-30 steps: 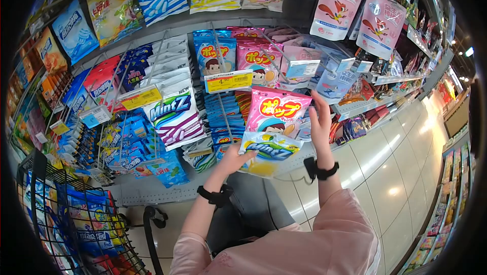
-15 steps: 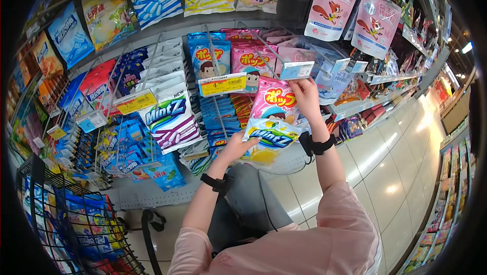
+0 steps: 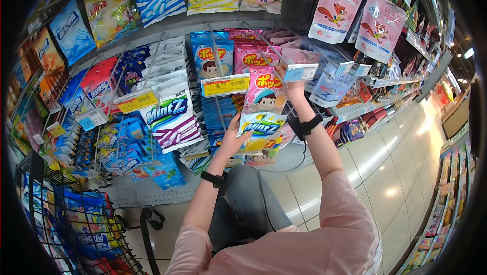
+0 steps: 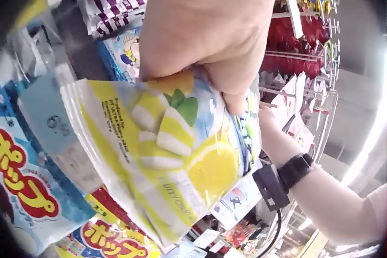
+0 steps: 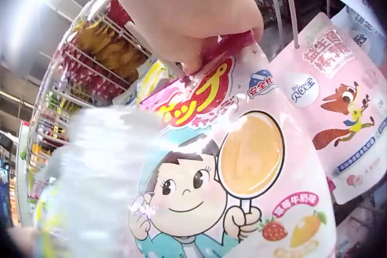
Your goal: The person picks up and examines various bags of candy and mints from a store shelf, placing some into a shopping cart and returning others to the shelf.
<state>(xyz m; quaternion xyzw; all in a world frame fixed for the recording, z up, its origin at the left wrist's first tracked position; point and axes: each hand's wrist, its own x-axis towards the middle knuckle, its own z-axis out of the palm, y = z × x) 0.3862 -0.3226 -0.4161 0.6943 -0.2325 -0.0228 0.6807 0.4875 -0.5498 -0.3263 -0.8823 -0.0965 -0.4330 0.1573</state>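
My left hand (image 3: 234,138) grips a yellow lemon MintZ bag (image 3: 257,132) from below; the left wrist view shows its fingers (image 4: 205,58) curled over the bag (image 4: 169,161). Just above it, my right hand (image 3: 287,88) pinches the top of a pink lollipop bag (image 3: 264,94) with a cartoon child, held up against the hook rack. In the right wrist view the fingers (image 5: 199,28) clamp the pink bag (image 5: 242,173) at its upper edge. The yellow bag overlaps the pink bag's lower end.
Metal pegs carry blue and pink lollipop bags (image 3: 213,57), a purple MintZ bag (image 3: 171,118) and yellow price tags (image 3: 224,85). Pink squirrel pouches (image 3: 336,6) hang at upper right. A black wire basket (image 3: 66,219) full of goods stands at lower left. Tiled aisle floor (image 3: 390,173) runs right.
My right hand went from open in the air to pinching the pink bag, then lifted it up toward the pegs. My left hand rose with the yellow bag.
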